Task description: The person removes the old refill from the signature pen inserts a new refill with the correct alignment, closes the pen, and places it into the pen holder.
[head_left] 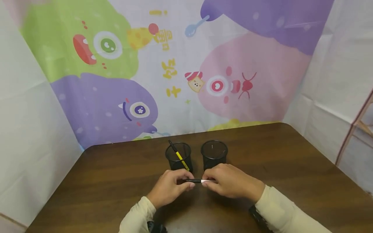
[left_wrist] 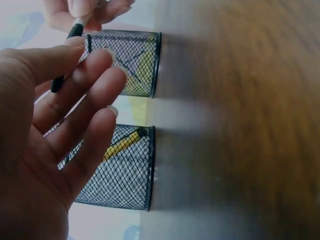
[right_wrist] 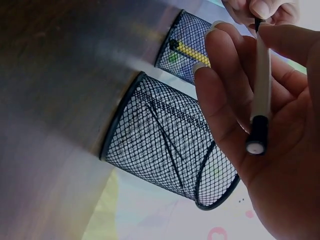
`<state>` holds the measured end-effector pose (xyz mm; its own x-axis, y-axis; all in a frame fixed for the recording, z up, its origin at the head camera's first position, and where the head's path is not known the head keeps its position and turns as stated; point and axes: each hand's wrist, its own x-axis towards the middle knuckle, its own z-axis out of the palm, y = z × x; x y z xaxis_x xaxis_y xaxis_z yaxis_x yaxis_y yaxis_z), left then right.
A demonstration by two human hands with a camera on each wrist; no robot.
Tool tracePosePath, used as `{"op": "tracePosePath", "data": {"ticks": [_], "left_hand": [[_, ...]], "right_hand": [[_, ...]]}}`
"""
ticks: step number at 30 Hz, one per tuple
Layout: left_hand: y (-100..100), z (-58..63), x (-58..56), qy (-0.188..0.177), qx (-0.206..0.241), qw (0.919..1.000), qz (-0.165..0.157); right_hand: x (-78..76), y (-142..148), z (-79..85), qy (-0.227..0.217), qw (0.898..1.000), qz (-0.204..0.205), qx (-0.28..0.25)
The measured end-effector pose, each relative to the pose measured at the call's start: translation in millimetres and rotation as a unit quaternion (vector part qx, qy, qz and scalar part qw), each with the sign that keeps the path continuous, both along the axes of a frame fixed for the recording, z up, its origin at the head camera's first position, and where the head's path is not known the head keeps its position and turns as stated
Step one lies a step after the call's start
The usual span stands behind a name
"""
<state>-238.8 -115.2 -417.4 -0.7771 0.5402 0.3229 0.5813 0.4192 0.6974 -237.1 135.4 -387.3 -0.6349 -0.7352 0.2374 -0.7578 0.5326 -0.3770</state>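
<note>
A white and black pen (right_wrist: 261, 85) is held crosswise between both hands above the table, in front of two mesh cups. My left hand (head_left: 171, 187) pinches its black end between thumb and index finger; in the left wrist view the other fingers are loosely bent. With thumb and fingers my right hand (head_left: 233, 180) grips the white barrel, whose black-banded end points toward the palm in the right wrist view. Just beyond the left hand stands the left black mesh cup (left_wrist: 112, 192), with a yellow and black pen (head_left: 178, 155) leaning in it. Behind the right hand is the right mesh cup (right_wrist: 160, 135).
Thin dark lines show through the right cup's mesh. Both cups stand on a dark brown wooden table (head_left: 96, 181). A cartoon-printed backdrop (head_left: 175, 113) hangs behind the far edge, with white sheets at either side. A wooden frame (head_left: 354, 126) is at the far right.
</note>
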Motion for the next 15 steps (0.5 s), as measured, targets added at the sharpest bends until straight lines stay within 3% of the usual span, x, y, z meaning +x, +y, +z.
{"op": "tracePosePath", "data": {"ticks": [6, 15], "left_hand": [[-2.1, 4.2, 0.6, -0.003, -0.008, 0.9999, 0.007], [-5.9, 3.5, 1.7, -0.026, 0.005, 0.9995, -0.017]], "right_hand": [[-1.1, -3.0, 3.1, 0.001, 1.000, 0.001, 0.007], [3.4, -4.8, 2.3, 0.013, 1.000, 0.001, -0.002]]}}
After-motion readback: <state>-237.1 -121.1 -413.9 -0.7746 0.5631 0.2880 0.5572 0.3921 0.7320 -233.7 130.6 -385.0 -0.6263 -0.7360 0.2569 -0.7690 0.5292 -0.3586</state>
